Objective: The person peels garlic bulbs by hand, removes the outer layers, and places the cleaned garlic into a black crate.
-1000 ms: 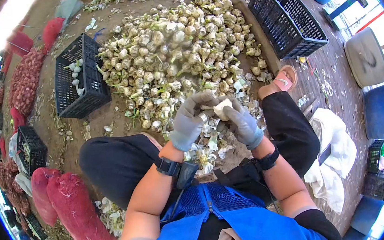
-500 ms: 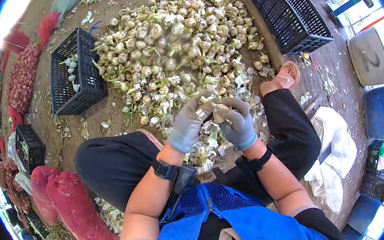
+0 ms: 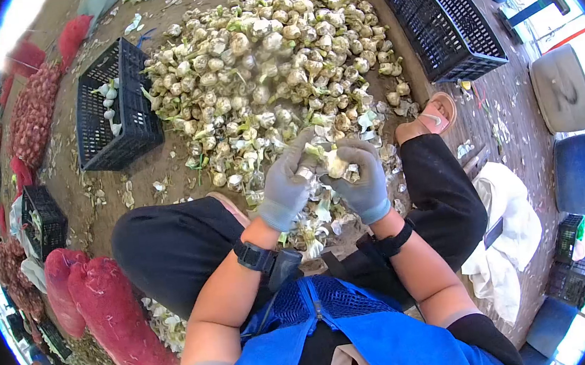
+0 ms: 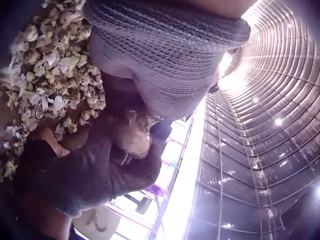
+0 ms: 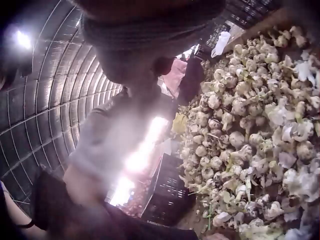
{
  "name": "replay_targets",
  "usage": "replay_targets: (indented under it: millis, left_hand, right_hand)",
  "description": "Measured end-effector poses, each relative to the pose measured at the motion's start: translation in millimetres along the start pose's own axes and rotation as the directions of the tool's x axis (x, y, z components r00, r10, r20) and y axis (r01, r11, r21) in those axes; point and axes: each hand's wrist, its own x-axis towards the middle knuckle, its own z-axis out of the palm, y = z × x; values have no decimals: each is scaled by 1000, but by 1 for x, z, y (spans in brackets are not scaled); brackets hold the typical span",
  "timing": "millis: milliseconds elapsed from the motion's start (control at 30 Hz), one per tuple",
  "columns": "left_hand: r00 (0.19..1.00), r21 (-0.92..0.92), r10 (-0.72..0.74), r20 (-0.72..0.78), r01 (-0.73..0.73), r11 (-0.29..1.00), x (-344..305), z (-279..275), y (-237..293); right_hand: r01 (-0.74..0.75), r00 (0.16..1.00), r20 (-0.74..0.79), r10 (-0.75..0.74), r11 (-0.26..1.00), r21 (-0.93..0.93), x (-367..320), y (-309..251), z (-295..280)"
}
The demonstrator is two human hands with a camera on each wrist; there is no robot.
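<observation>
My right hand, in a grey knit glove, grips a pale garlic bulb in front of the body. The same bulb shows in the left wrist view, tilted, with its dry neck toward the left hand. My left hand, also gloved, is close beside it, index finger extended and thumb apart. Loose papery skin lies around the bulb at the left fingertips. Straight ahead is a large pile of garlic bulbs, many with stems. The right wrist view shows the pile, but the fingers are dark and blurred there.
Left of the pile is a black crate holding a few clean white bulbs. Another black crate stands at the right. Red mesh sacks sit by the left knee. A white cloth lies by the right knee. Peeled skins litter the ground between the legs.
The left fingers have gone from gripping the bulb's stem to standing apart from the thumb. The bulb has stayed in the right hand, turned and lowered slightly.
</observation>
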Motion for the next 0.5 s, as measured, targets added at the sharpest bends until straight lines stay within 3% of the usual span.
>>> replay_targets:
  millis: [33, 67, 100, 233, 300, 333, 367, 433, 467, 500]
  left_hand:
    - [1000, -1, 1, -1, -1, 1000, 0, 0, -5]
    - [996, 15, 86, -33, -85, 996, 1, 0, -14]
    - [983, 33, 170, -63, -168, 985, 2, 1, -20]
    - [972, -95, 197, -128, -209, 973, 1, 4, -17]
    - [907, 362, 420, -14, -387, 848, -1, -1, -8]
    - [892, 424, 434, 124, -443, 790, -1, -3, -3]
    - [892, 422, 436, 124, -445, 790, -1, -1, -4]
    - [904, 241, 270, 333, -358, 902, -3, 2, -9]
    - [910, 150, 252, 329, -313, 938, -3, 1, -10]
    - [910, 148, 249, 331, -311, 939, 1, -3, -17]
  right_hand:
    - [1, 1000, 1, -1, 1000, 0, -1, -1, 0]
    - [-253, 967, 31, 253, 936, 246, -2, -1, 1]
    - [-474, 871, 121, 476, 750, 461, -4, -1, 2]
    - [-453, 877, 163, 452, 661, 599, -9, 9, 5]
    - [-721, 678, 490, 548, 368, 587, -20, 32, 2]
    - [-718, 607, 430, 668, 230, 657, -20, 22, 13]
    - [-718, 608, 429, 668, 232, 656, -17, 20, 10]
    - [-653, 753, 321, 575, 589, 476, -11, 22, 5]
    - [-589, 805, 345, 482, 712, 382, -8, 23, 1]
    - [-591, 804, 344, 485, 710, 381, -9, 19, -1]
